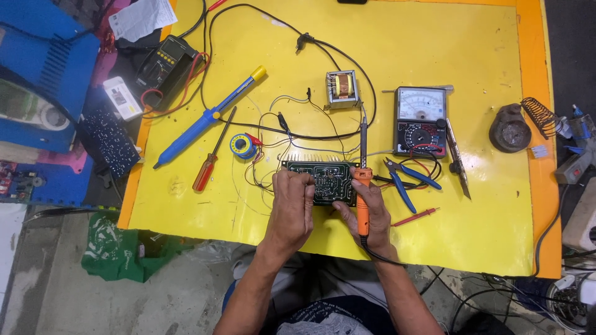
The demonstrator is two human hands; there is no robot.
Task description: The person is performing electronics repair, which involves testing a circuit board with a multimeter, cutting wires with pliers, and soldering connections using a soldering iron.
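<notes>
Resting on the yellow surface (434,37), a green circuit board (323,180) lies near the front edge, directly under both hands. The left hand (292,208) presses down on the board's left part, fingers curled over its edge; its grip is clenched on the board, though whether anything small sits between the fingertips cannot be told. The right hand (371,214) has its grip closed around the orange handle of a soldering iron (363,177), which stands nearly upright in the view, its dark shaft pointing away from the person past the board's right end. Its black cord runs off the near edge.

Thin wires lead from the board to a small transformer (342,87) farther back. Just beside the board on the left lie a spool of solder (242,146) and a red-handled screwdriver (211,155); a blue desoldering pump (208,118) with a yellow tip lies diagonally beyond them. To the right are blue-handled pliers (406,180), a red probe (415,217) and an analogue multimeter (420,121). A digital multimeter (167,65) sits at the surface's far left corner.

No open container shows on the surface. A coiled-wire iron stand (521,124) with a round base sits on the orange border at the right, nothing in its coil.
</notes>
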